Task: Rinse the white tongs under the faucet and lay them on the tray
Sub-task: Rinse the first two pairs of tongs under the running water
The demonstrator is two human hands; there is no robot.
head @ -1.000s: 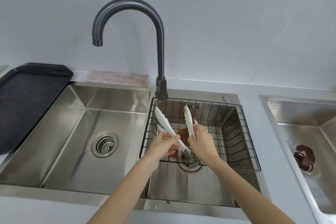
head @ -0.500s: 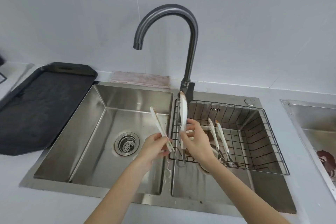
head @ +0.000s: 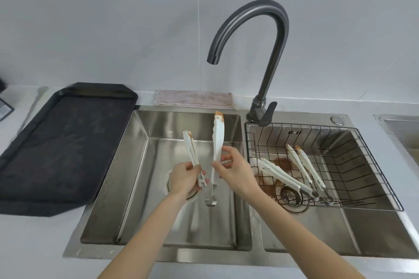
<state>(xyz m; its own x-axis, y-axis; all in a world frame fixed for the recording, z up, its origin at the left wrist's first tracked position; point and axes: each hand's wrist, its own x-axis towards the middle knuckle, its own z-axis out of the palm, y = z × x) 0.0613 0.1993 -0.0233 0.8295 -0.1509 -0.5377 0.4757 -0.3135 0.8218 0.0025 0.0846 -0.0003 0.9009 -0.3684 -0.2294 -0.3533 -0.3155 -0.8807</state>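
Note:
I hold one pair of white tongs point(head: 218, 142) over the left sink basin point(head: 140, 165), its arms spread and pointing away from me, brown stains on both tips. My left hand point(head: 184, 176) grips the left arm and my right hand point(head: 233, 171) grips the right arm; the metal hinge hangs below between them. The dark faucet point(head: 263, 52) arches above, its spout over the left basin, with no water running. A black tray point(head: 61, 147) lies on the counter to the left.
A wire basket point(head: 353, 156) in the right basin holds two more stained white tongs point(head: 301, 165). A folded cloth point(head: 195, 98) lies behind the left basin. The edge of another sink point(head: 399, 129) shows at the far right.
Both hands lifted the tongs out of the wire basket and carried them left over the left basin. The view shifted left, and the other tongs in the basket came into sight.

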